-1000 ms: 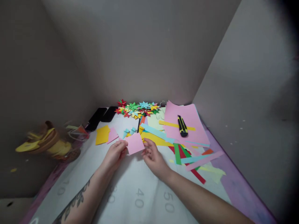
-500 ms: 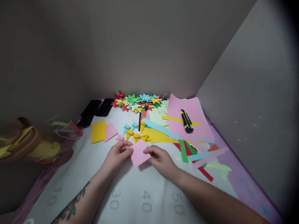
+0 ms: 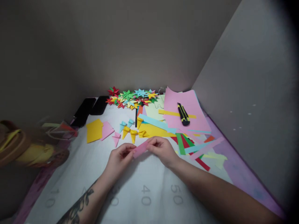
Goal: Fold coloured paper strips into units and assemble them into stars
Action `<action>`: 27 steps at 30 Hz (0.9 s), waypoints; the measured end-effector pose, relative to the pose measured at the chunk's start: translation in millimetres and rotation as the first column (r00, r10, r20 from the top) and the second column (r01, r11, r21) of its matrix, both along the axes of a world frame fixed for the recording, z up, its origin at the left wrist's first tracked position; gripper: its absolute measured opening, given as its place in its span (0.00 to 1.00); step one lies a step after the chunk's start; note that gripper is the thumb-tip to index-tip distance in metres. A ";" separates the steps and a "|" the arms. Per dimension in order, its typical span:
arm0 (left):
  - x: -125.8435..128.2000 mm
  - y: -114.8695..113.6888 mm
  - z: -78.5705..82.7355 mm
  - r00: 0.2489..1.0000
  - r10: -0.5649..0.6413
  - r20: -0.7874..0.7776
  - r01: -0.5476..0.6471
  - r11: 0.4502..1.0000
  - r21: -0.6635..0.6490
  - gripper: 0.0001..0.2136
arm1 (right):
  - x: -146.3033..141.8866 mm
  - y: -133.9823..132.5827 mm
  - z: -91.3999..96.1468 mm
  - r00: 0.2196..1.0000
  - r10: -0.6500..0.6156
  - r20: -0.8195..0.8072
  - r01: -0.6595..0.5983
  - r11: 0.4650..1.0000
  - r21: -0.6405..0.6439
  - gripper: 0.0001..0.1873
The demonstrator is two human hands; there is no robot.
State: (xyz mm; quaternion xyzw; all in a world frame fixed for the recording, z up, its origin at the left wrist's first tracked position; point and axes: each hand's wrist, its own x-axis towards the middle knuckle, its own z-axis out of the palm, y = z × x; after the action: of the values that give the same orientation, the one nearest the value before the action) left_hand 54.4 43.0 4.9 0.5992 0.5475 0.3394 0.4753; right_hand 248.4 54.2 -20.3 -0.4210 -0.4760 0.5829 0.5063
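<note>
My left hand (image 3: 120, 157) and my right hand (image 3: 162, 149) both pinch a small pink paper piece (image 3: 140, 149), folded into a narrow strip, just above the white mat (image 3: 130, 193). The left fingers grip its left end, the right fingers its right end. Just beyond my hands lie small folded paper pieces: yellow ones (image 3: 133, 133), a pink one (image 3: 116, 137) and light blue ones (image 3: 126, 124).
A pile of folded paper stars (image 3: 132, 99) sits at the back by the wall. A black and yellow utility knife (image 3: 183, 114) rests on pink sheets (image 3: 187, 115). Coloured strips (image 3: 193, 149) lie right. Yellow and pink squares (image 3: 94, 130) and dark objects (image 3: 90, 109) lie left. Walls enclose the corner.
The pink square held flat between both hands has been folded over into a narrow strip. The hands have closed in on it, and the camera view has shifted slightly.
</note>
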 end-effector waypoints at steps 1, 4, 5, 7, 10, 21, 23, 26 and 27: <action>-0.1 0.2 -0.1 1.000 0.009 -0.001 -0.009 1.000 0.017 0.09 | -0.4 -0.2 0.6 1.000 -0.023 0.020 0.023 1.000 0.000 0.08; -1.0 0.4 0.2 1.000 0.016 0.001 -0.016 0.996 0.092 0.09 | -1.9 -1.3 3.2 0.993 -0.059 0.103 0.057 0.998 0.022 0.08; -1.0 0.1 0.4 1.000 0.003 -0.003 -0.002 0.994 0.113 0.08 | -2.5 -1.8 3.9 0.991 -0.057 0.120 0.053 0.998 0.030 0.08; -0.2 -0.8 0.6 0.999 -0.020 -0.029 0.024 0.989 0.144 0.07 | -3.6 -3.1 4.3 0.991 -0.046 0.129 0.041 0.998 0.040 0.07; 2.3 -1.9 0.4 0.996 -0.030 -0.079 0.043 0.983 0.177 0.05 | -4.7 -4.1 3.2 0.993 -0.037 0.113 0.033 0.998 0.045 0.07; 6.1 -2.6 2.4 0.995 0.019 -0.097 -0.006 0.992 0.129 0.06 | -7.8 -5.6 6.4 0.995 -0.054 0.086 0.053 0.998 0.017 0.09; 6.6 -2.5 2.7 0.997 0.029 -0.072 -0.023 0.996 0.086 0.06 | -8.1 -6.4 7.2 0.994 -0.062 0.092 0.060 0.998 0.017 0.09; 6.9 -2.4 2.7 0.998 0.037 -0.042 -0.035 0.997 0.062 0.06 | -8.2 -6.7 6.9 0.994 -0.064 0.091 0.064 0.998 0.007 0.09; 7.0 -2.5 2.7 0.999 0.037 -0.037 -0.034 0.997 0.064 0.05 | -8.2 -6.6 6.6 0.994 -0.061 0.087 0.061 0.998 0.002 0.08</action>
State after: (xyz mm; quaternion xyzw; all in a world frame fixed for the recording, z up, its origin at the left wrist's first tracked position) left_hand 61.5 40.5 7.6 0.6105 0.5561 0.3534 0.4394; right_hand 240.2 47.6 -13.7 -0.4605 -0.4842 0.5484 0.5027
